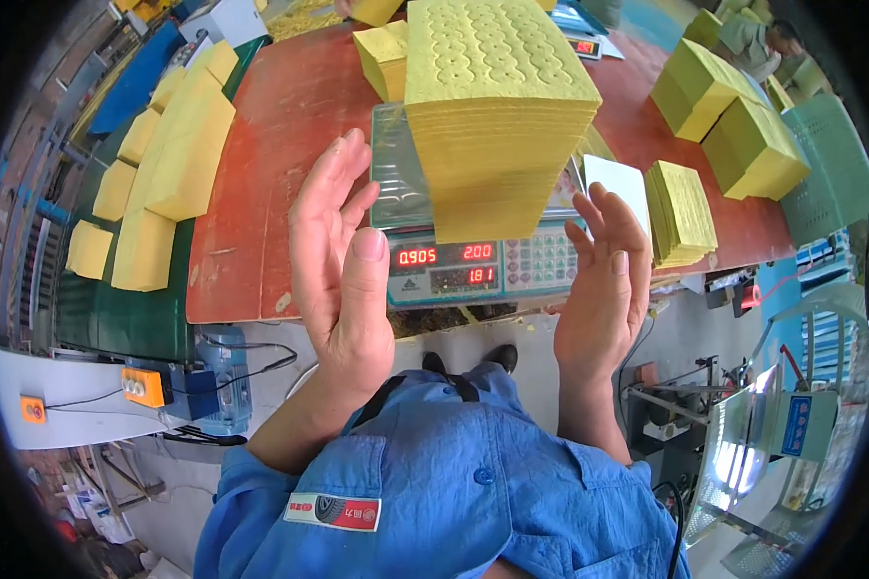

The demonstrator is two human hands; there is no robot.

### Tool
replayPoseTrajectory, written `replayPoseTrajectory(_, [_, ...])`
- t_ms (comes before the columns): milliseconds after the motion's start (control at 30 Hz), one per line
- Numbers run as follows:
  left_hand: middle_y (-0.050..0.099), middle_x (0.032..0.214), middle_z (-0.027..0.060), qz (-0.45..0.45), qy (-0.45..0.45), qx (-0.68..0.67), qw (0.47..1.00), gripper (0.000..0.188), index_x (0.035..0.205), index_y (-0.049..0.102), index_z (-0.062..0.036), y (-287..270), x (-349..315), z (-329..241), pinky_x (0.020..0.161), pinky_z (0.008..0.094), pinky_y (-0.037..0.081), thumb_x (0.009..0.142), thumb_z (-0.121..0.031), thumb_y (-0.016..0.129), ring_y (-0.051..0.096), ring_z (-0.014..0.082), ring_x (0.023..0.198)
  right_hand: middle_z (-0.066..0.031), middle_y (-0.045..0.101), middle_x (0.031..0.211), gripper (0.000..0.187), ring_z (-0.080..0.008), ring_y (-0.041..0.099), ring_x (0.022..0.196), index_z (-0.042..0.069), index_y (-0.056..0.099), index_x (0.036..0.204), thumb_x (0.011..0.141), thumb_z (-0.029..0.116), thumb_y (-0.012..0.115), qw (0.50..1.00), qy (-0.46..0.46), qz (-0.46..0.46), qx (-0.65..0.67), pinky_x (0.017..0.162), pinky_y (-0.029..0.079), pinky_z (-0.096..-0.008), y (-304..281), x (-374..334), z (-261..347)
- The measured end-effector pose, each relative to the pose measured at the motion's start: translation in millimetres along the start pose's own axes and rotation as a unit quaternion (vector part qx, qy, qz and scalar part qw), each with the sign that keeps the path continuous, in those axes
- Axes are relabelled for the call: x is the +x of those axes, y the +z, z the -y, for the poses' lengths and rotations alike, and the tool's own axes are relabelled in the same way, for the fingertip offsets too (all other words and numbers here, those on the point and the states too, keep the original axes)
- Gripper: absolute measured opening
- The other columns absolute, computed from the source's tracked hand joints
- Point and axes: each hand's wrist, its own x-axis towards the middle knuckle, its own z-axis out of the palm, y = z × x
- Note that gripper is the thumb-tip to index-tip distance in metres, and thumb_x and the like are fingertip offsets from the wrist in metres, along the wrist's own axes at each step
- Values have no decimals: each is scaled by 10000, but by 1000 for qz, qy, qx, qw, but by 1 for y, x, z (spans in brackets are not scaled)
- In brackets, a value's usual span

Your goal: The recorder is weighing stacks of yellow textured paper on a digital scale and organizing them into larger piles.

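Note:
A tall stack of yellow paper sheets (502, 145), its top embossed with rows of scalloped rings, stands on a digital weighing scale (541, 265) with a lit red display and a keypad. My left hand (343, 261) is raised at the stack's left side, fingers spread and holding nothing. On the other side my right hand (603, 280) is also open, with its palm toward the stack. Both hands appear apart from the paper. Part of the scale's platform is hidden beneath the stack.
Another yellow stack (384, 58) sits behind the scale. To the right are a short paper stack (681, 212) and larger blocks (753, 145) on the red table (270, 145). At left, a green conveyor belt (116, 314) bears several yellow bundles. A person (755, 46) is at far right.

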Motion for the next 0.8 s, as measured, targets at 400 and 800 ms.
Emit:
replayPoseTrajectory(400, [363, 1516, 259, -14, 34, 22, 999, 500, 1461, 335, 46, 10, 5, -6, 1116, 479, 351, 1014, -161, 423, 386, 360, 1404, -196, 498, 1432, 489, -312, 496, 1305, -21, 469, 1391, 1015, 292, 470, 999, 23, -20, 10, 1049, 389, -416, -5, 0, 1])
replayPoseTrajectory(800, [459, 1431, 254, 80, 199, 219, 952, 367, 1251, 588, 53, 8, 86, -36, 1099, 420, 362, 916, -98, 591, 463, 337, 1325, -136, 547, 1362, 405, -222, 517, 1272, -26, 494, 1375, 1041, 198, 451, 996, 68, -6, 57, 1051, 421, -380, -10, 5, -24])
